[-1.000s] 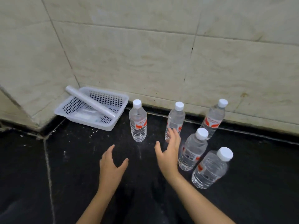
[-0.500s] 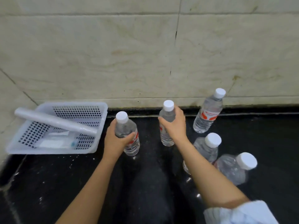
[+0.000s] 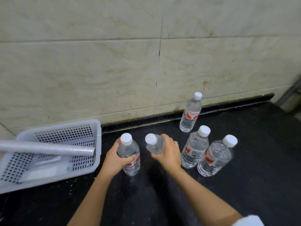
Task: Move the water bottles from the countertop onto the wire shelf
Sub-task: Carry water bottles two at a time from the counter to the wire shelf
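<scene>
L hand [image 3: 116,158] wraps round the mid-body of the left bottle [image 3: 130,154], fingers over its red label; bottle upright, white cap on, base down at the black counter [image 3: 252,185], can't tell if it's touching. R hand [image 3: 167,154] grips the tilted bottle [image 3: 154,145] round its upper body from the right, cap leaning toward the left bottle; lower part hidden behind the hand, so can't tell if it's off the counter. Three more stand upright on the counter to the right, none touched: back bottle [image 3: 191,113] near the foot of the tiled wall [image 3: 97,70], apart from the rest; middle bottle [image 3: 194,149] just beside the R hand; front bottle [image 3: 216,157] right next to the middle bottle. White perforated basket [image 3: 68,128] sits at left by the wall, w/ a whitish tube [image 3: 48,150] lying across it. White sleeve [image 3: 249,221] at bottom right.
</scene>
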### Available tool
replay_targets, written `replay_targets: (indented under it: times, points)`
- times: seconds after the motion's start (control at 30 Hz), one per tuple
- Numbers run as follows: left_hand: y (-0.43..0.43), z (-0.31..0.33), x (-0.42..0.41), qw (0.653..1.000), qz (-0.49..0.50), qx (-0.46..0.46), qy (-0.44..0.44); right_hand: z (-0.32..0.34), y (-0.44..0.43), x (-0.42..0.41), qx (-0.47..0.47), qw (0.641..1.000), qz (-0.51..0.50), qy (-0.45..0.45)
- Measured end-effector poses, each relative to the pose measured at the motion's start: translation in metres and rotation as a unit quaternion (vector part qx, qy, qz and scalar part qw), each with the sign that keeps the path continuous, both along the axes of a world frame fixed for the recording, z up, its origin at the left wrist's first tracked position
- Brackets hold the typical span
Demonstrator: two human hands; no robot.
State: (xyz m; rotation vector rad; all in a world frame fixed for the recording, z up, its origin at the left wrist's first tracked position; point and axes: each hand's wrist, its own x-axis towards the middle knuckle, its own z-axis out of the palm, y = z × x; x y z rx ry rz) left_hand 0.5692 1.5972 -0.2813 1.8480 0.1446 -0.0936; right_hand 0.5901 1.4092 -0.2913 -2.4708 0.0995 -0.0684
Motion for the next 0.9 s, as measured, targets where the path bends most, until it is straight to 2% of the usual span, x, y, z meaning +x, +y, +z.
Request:
replay_targets:
  times: [0.17, 0.3, 0.53, 0.63, 0.77, 0.9]
  points:
    - [-0.002, 0.002, -0.026, 1.000, -0.022, -0.017, -0.009, 0.011, -0.017, -0.040, 0.045, 0.996, -0.080, -0.012]
    - [-0.007, -0.001, -0.050, 0.999, -0.030, -0.008, -0.012, 0.014, -0.032, -0.084, 0.121, 0.986, -0.114, 0.027]
    - [-0.039, -0.003, -0.098, 1.000, -0.008, 0.002, -0.015, 0.016, -0.063, -0.145, 0.176, 0.979, -0.085, 0.056]
    - [-0.064, -0.005, -0.119, 0.999, 0.021, -0.019, -0.023, 0.009, -0.091, -0.163, 0.280, 0.949, -0.125, 0.068]
    - [-0.109, -0.010, -0.151, 0.997, 0.053, -0.038, -0.043, -0.011, -0.156, -0.199, 0.423, 0.877, -0.219, 0.069]
    - [-0.179, -0.001, -0.181, 0.997, 0.042, -0.049, -0.051, -0.022, -0.245, -0.254, 0.464, 0.846, -0.254, 0.063]
